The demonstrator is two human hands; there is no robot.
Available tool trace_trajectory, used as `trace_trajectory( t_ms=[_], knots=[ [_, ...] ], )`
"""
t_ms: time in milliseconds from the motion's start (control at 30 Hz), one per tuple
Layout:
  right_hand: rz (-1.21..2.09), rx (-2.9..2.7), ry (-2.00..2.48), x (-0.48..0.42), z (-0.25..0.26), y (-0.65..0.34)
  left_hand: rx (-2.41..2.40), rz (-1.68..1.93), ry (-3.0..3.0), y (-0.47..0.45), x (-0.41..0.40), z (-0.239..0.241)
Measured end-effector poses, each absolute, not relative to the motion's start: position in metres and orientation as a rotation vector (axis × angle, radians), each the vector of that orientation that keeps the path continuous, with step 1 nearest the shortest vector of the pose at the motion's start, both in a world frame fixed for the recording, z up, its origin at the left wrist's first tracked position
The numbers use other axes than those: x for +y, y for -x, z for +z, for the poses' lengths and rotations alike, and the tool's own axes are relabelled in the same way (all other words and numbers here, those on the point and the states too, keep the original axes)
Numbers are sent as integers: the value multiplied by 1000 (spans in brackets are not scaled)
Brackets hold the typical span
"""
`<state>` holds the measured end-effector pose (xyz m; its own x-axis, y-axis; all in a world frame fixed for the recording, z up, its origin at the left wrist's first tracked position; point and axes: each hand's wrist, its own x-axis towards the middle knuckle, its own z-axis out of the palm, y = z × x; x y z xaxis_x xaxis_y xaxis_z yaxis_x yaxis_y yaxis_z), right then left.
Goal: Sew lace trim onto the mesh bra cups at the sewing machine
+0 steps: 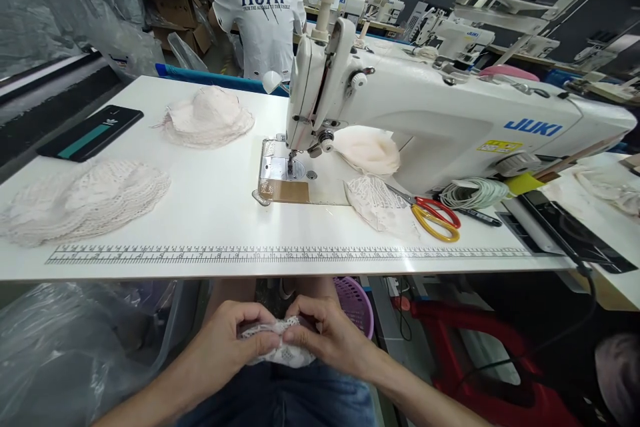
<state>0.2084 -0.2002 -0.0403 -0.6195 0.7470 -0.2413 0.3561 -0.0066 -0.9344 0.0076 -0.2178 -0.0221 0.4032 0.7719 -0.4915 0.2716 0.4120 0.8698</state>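
Note:
Over my lap, below the table's front edge, a piece of white lace fabric (287, 353) is bunched between both hands. My left hand (245, 337) pinches its left side between thumb and fingers. On the other side, my right hand (325, 333) grips it the same way, thumb on top. The fingertips of the two hands almost meet, and part of the lace is hidden behind them. Above them on the table stands a white sewing machine (440, 113), its needle and presser foot (291, 163) over the metal plate. A lace piece (377, 203) lies right of that plate.
Scissors (435, 217) with red and yellow handles lie by the machine. Lace stacks (90, 200) and cream cup pieces (210, 117) rest at left, near a phone (93, 133). A printed ruler (280, 255) runs along the front edge. A person (265, 13) sits beyond the table.

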Motion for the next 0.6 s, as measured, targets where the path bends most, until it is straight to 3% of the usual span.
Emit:
trace_trajectory(
  t_ms=[333, 467, 600],
  knots=[
    [1432, -2068, 1105, -191, -18, -198, 1243, 392, -1286, 1, -216, -6],
    [1330, -2109, 1076, -182, 6, -188, 1379, 420, -1360, 6, -208, 21],
    [1121, -2154, 1029, -145, 24, -173, 1425, 408, -1666, 16, -148, 57]
  ],
)
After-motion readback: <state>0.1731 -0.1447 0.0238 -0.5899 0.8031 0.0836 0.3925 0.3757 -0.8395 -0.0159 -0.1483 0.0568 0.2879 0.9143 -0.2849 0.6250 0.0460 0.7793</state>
